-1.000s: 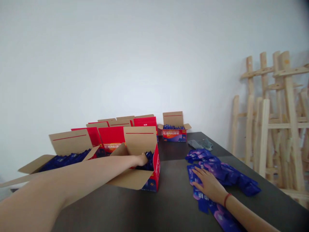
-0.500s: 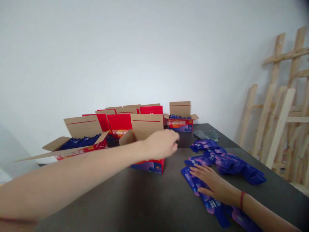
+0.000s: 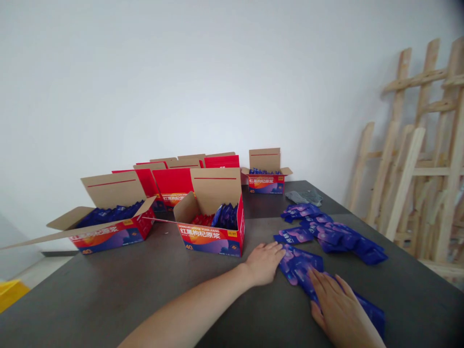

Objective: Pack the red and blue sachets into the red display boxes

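Note:
Blue-purple sachets (image 3: pixel 300 263) lie in an overlapping row on the dark table at the lower right. At the row's upper left edge, the fingertips of my left hand (image 3: pixel 264 263) touch a sachet, palm down, with the fingers outstretched. My right hand (image 3: pixel 335 302) rests flat over the nearer sachets with its fingers a little apart, hiding part of them. Left of the hands stands an open red-and-blue box (image 3: pixel 210 239), with red sachets in its left part and blue ones in its right. More blue sachets (image 3: pixel 337 237) lie in an overlapping band farther back.
Another open box (image 3: pixel 112 234) holding blue sachets stands at the left, and one more (image 3: pixel 266 183) stands at the back. Several boxes stand behind. A grey cloth (image 3: pixel 304 197) lies near the right edge. Wooden frames (image 3: pixel 409 179) lean at the right; something yellow (image 3: pixel 12 294) shows lower left.
My left hand has come from above the middle box down to the sachets at the right, uncovering the box's contents. My right hand has moved nearer along the row. The view has shifted slightly.

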Action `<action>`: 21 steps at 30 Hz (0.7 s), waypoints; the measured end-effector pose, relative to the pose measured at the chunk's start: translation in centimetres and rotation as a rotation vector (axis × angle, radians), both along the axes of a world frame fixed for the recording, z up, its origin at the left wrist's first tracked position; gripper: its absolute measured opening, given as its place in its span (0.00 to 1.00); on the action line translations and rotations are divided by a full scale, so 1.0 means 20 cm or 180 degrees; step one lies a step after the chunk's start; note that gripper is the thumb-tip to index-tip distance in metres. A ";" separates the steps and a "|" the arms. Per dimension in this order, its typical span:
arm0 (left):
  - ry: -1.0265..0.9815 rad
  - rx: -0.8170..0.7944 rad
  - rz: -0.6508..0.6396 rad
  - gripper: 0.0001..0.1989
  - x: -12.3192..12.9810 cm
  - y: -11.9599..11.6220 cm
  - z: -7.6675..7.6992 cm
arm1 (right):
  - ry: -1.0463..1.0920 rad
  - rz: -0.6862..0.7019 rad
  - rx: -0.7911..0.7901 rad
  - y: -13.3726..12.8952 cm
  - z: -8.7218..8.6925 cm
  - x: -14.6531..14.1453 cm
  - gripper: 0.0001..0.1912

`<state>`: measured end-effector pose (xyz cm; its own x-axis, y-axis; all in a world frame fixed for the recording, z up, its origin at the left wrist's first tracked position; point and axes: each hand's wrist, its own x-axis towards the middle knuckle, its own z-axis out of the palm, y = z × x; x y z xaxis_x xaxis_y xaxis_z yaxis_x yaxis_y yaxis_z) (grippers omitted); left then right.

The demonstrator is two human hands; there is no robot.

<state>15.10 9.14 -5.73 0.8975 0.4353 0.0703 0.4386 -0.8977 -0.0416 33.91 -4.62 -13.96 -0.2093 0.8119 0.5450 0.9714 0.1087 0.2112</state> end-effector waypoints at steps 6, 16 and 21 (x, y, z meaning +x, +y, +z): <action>0.0054 0.0014 0.0419 0.18 -0.14 -0.19 0.03 | 0.0081 0.0158 0.0060 0.02 0.00 0.11 0.31; -0.0336 -0.0396 -0.0385 0.32 -0.32 -0.47 -0.06 | 0.0731 0.0377 -0.0088 0.10 0.09 0.21 0.23; -0.0319 -0.0426 -0.0480 0.28 -0.30 -0.46 -0.22 | 0.1440 0.0740 -0.0357 0.05 0.16 0.14 0.24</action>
